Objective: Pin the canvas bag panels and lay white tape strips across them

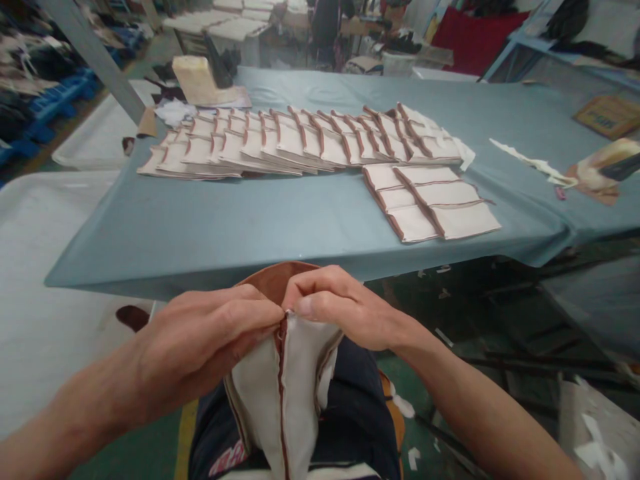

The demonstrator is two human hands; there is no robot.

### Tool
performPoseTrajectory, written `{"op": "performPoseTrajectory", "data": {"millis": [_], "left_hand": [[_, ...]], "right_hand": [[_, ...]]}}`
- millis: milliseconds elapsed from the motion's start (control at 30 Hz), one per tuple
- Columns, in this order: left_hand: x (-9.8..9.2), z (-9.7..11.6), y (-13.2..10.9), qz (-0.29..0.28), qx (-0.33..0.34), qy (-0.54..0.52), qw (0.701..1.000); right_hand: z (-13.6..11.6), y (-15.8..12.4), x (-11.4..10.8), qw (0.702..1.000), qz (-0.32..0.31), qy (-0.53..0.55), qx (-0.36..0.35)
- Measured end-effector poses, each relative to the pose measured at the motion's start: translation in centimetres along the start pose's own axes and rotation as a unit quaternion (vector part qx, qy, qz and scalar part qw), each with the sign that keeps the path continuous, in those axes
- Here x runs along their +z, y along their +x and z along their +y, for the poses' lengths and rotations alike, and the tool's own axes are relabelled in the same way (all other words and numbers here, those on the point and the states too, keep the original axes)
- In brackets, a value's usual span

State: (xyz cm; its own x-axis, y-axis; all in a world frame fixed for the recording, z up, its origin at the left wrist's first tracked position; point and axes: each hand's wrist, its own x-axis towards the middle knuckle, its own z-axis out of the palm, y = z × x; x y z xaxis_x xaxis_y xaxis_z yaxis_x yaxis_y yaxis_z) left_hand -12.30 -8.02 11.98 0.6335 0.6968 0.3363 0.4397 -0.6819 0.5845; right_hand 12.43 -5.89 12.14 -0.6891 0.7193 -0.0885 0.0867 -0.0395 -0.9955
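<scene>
Between my two hands hangs a sewn fabric piece (300, 387), off-white with a brown seam running down its middle and a brown outer side showing behind my fingers. My left hand (215, 333) pinches its top edge just left of the seam. On the other side of the seam my right hand (340, 303) grips the same edge between thumb and fingers. The fingertips of both hands nearly meet at the seam's top end. The piece hangs in front of my dark clothing, short of the table edge.
A blue-covered table (240, 220) stands ahead. Across it lies a long overlapping row of similar off-white pieces (310, 140), with a smaller stack (435, 200) nearer me. Beige blocks (195, 80) stand at the back left. A white bin (50, 267) is on the left, a cardboard box (607, 117) on the right.
</scene>
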Motion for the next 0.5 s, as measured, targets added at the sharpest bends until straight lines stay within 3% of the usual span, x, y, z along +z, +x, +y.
{"op": "performPoseTrajectory", "data": {"millis": [133,267,500], "left_hand": [[0.2,0.6,0.3,0.012,-0.041,0.000,0.999],[0.0,1.1,1.0,-0.011,-0.063,-0.035,0.997],[-0.1,0.5,0.6,-0.021,-0.054,-0.046,0.997]], "right_hand": [[-0.5,-0.3,0.1,0.993,0.018,-0.118,-0.021],[-1.0,-0.5,0.6,0.959,0.057,-0.277,-0.027],[-1.4,-0.1,1.7,0.945,0.069,-0.315,-0.044]]}}
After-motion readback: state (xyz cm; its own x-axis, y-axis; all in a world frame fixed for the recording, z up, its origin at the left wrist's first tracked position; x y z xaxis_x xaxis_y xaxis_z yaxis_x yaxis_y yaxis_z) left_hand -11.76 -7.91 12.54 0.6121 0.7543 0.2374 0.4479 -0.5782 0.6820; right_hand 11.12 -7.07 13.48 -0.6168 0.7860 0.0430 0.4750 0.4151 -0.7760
